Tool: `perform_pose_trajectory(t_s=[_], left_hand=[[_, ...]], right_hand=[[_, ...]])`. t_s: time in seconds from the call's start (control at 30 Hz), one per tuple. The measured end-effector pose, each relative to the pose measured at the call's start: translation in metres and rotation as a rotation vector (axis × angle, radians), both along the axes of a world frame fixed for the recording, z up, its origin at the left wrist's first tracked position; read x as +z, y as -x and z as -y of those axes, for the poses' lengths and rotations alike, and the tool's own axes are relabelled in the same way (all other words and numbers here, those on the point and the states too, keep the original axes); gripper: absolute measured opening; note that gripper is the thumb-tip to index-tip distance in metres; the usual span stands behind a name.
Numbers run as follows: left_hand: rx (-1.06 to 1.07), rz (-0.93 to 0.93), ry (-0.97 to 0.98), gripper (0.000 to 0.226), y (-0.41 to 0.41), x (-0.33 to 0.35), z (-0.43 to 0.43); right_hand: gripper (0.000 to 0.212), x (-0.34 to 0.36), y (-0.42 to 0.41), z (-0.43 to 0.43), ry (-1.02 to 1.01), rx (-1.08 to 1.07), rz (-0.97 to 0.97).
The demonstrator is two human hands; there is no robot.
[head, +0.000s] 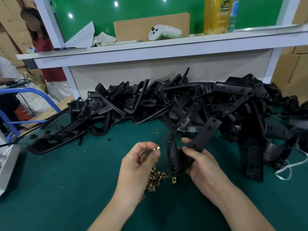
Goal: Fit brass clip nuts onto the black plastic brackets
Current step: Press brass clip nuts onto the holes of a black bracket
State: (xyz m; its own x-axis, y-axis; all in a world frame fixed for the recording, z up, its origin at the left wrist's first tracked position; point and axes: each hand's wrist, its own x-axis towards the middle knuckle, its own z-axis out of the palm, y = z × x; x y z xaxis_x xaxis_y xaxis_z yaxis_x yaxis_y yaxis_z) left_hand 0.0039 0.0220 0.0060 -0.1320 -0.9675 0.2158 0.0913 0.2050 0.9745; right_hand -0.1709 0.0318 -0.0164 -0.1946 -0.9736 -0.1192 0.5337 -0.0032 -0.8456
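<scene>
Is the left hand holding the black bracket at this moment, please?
No, the left hand pinches a brass clip nut, while the right hand grips the black bracket.

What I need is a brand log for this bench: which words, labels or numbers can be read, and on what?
No text is legible enough to quote.
On the yellow bottle: label print, too blurred.
On the clear bottle: blue label, too blurred.
On the cardboard boxes at left: marks too small.
On the white paper: faint print, unreadable.
</scene>
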Motion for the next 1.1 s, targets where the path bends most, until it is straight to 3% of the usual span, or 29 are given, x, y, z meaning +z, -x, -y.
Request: perform_pose_trajectory(t_s=[0.23,0.33,0.57,0.7,1.1], left_hand=[[-0.022,-0.027,-0.012,0.013,-0.0014,0.002,-0.0005],[-0.027,-0.071,-0.066,0.021,-0.0016,0.0017,0.0],[-0.138,-0.432,-0.323,0.028,-0.0053,0.0031,0.0051],[-0.16,-0.512,-0.398,0.027,-0.008,0.0022,0.0068],[-0.18,-0.505,-0.408,0.016,-0.0079,0.0042,0.0072]], right_hand=[[0.027,0.0015,-0.0007,-0.0007,-0.003,-0.008,0.002],[0.027,0.0017,-0.0015,-0.0009,-0.008,-0.008,0.0],[0.027,0.0041,-0.0019,-0.0024,-0.006,-0.005,-0.007],[0.027,0.0043,-0.0024,-0.0022,-0.015,-0.008,0.002],[0.027,0.0048,-0.0031,-0.0024,-0.017,-0.008,-0.012]])
